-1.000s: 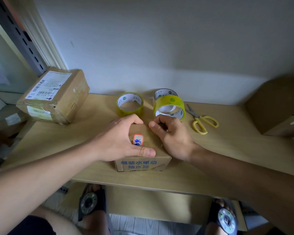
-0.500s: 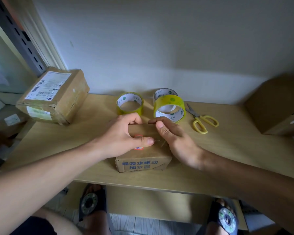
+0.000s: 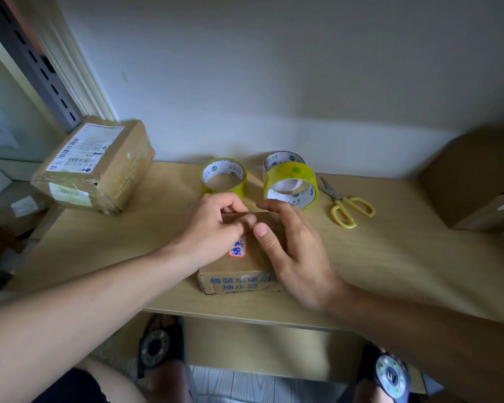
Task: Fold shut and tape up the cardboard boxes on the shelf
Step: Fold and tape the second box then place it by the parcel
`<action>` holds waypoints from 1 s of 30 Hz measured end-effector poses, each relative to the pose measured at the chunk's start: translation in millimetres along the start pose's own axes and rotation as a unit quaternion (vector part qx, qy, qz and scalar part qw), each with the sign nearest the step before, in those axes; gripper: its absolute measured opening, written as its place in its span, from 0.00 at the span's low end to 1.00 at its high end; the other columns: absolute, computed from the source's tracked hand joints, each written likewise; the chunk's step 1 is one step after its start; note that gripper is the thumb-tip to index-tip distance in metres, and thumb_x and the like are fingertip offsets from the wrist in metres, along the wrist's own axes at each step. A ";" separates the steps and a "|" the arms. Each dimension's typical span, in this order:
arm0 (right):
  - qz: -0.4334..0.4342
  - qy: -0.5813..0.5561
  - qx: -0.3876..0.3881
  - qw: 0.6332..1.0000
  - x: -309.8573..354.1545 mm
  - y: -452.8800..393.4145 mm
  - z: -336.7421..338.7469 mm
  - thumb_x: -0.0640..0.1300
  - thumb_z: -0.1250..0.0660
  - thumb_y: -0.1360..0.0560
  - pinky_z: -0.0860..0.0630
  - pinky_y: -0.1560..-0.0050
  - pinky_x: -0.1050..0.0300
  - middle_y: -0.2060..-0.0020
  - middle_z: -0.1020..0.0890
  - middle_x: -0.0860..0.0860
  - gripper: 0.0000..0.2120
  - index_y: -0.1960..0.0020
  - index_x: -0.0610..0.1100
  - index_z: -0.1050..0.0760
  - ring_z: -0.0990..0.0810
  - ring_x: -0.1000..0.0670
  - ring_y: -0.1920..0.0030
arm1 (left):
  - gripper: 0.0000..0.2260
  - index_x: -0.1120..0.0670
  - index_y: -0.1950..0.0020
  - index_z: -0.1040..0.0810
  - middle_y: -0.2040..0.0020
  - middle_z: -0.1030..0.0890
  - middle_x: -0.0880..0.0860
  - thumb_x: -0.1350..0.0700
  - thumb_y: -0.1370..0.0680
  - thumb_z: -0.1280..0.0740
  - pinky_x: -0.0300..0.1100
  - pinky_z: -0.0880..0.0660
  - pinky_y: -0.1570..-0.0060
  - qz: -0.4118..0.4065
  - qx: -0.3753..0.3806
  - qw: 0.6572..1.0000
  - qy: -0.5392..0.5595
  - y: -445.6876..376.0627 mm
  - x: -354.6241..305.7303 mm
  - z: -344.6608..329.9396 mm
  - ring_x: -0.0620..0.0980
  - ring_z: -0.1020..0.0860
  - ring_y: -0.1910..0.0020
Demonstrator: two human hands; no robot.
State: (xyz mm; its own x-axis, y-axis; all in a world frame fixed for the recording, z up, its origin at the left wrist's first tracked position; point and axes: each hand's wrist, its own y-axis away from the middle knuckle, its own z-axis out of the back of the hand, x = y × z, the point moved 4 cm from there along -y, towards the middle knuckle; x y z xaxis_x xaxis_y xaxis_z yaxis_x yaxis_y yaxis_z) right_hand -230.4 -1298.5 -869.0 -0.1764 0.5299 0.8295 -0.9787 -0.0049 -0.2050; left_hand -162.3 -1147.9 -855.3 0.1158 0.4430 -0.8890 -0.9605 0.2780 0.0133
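A small cardboard box [image 3: 239, 282] with blue print on its front and a red-edged sticker [image 3: 237, 248] on top sits near the shelf's front edge. Its top flaps lie flat. My left hand [image 3: 216, 228] lies on the left of the top, fingers curled at the far edge and thumb stretched across the middle. My right hand [image 3: 291, 257] covers the right side with fingers spread and straight, its thumb tip on the top next to my left thumb. Behind the box stand a yellow tape roll [image 3: 224, 178] and a second roll [image 3: 291, 184], with a third roll [image 3: 282, 159] behind it.
Yellow-handled scissors [image 3: 346, 205] lie right of the rolls. A taped parcel with a shipping label [image 3: 96, 164] sits at the back left, and a larger brown box [image 3: 474, 181] at the far right. The wooden shelf [image 3: 390, 257] backs onto a white wall.
My right hand has opened from a curled grip at the far edge and slid toward me over the right side of the top. My left thumb moved off the sticker toward the far edge.
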 end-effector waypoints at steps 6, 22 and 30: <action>0.021 0.036 -0.007 0.999 0.8 1.0 4.0 0.59 0.40 0.18 0.31 0.41 0.70 0.39 0.20 0.56 0.21 0.31 0.48 0.27 0.24 0.59 0.40 | 0.08 0.54 0.63 0.18 0.67 0.19 0.55 0.59 0.24 0.25 0.46 0.25 0.62 0.009 -0.025 1.000 -0.004 -4.6 3.1 -0.5 0.49 0.24 0.68; -0.060 0.110 0.021 0.992 14.1 -26.4 31.8 0.65 0.45 0.18 0.29 0.59 0.51 0.66 0.20 0.51 0.23 0.58 0.49 0.25 0.24 0.50 0.62 | 0.45 0.42 0.25 0.33 0.28 0.26 0.39 0.26 0.37 0.26 0.40 0.31 0.30 -0.023 0.343 0.939 -0.013 9.7 -9.9 29.1 0.39 0.27 0.28; -0.009 0.221 0.032 0.975 34.0 -34.2 42.1 0.71 0.58 0.21 0.24 0.58 0.47 0.66 0.21 0.50 0.33 0.62 0.49 0.26 0.22 0.42 0.60 | 0.13 0.34 0.36 0.27 0.42 0.25 0.19 0.36 0.19 0.41 0.20 0.34 0.41 -0.029 0.302 0.951 -0.052 14.3 -16.9 21.1 0.20 0.30 0.39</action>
State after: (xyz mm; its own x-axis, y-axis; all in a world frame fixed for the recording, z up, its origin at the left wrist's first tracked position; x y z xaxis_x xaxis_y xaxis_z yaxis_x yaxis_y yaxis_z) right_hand -207.3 -1316.0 -811.9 -0.1108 0.8438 0.5250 -0.9882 -0.0374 -0.1485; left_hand -172.7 -1133.4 -830.4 0.2185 0.4853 -0.8466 -0.6345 0.7298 0.2545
